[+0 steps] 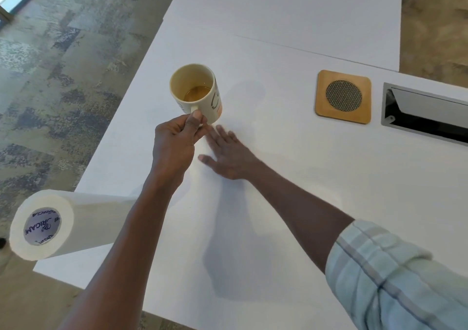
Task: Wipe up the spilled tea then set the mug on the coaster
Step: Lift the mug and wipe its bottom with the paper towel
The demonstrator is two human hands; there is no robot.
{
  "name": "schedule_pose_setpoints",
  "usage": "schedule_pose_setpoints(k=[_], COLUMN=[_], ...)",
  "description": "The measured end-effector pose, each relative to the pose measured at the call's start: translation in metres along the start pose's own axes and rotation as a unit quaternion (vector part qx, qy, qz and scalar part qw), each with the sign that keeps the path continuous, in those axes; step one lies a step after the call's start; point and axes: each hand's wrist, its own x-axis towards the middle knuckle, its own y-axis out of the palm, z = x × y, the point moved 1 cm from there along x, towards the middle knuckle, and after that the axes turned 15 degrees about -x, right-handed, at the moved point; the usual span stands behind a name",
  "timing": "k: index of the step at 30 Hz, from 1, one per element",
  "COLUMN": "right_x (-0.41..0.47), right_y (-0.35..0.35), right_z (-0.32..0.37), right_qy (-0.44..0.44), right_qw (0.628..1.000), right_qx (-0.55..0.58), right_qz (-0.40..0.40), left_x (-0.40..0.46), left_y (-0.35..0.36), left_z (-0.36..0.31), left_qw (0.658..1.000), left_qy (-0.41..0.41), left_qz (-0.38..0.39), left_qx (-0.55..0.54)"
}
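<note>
White tabletop (291, 190), edged by patterned carpet on the left, is serving as the work surface. Left hand (174, 140) is gripping the mug (196, 90) by its handle, thumb on top and fingers curled round, and appears to be holding it raised just beyond the knuckles, slightly tilted; a little amber tea is showing inside. Right hand (228, 156) is lying flat just beside the left, fingers straight and spread, seemingly pressing a white sheet to the table; the sheet is too pale to make out with certainty. No spilled tea is showing, so wiping is judged nearly complete. Coaster (343, 97), well apart beyond the right hand, is standing unoccupied, so placing the mug remains. Paper towel roll (50, 224) is lying near the left forearm.
</note>
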Motion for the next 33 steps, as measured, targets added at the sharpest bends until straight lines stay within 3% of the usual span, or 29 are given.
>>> schedule_pose_setpoints(k=[4,7,14,19,26,33], right_x=[-0.046,-0.06,-0.002,0.017,-0.057,-0.062], right_y=[0.024,0.029,0.002,-0.003,0.04,0.032], right_z=[-0.001,-0.026,-0.055,-0.02,0.002,-0.052], right_qy=[-0.037,-0.006,0.05,-0.001,-0.077,0.002], right_qw=[0.998,0.998,0.998,1.0,0.992,0.996], right_qx=[-0.026,-0.035,-0.026,-0.027,-0.06,-0.062], right_qz=[-0.036,-0.043,-0.027,-0.008,-0.076,-0.07], left_x=[0.002,0.004,0.01,0.013,0.016,0.021], left_y=[0.002,0.005,0.004,0.004,0.011,0.01], left_z=[-0.003,-0.005,-0.003,-0.001,-0.006,-0.01], left_qw=[1.0,1.0,1.0,0.999,0.999,0.999], left_qy=[0.0,-0.001,0.001,0.003,0.003,0.003], left_qz=[0.001,0.004,0.016,0.024,0.015,0.018], left_qx=[0.011,0.011,0.024,0.024,0.033,0.032])
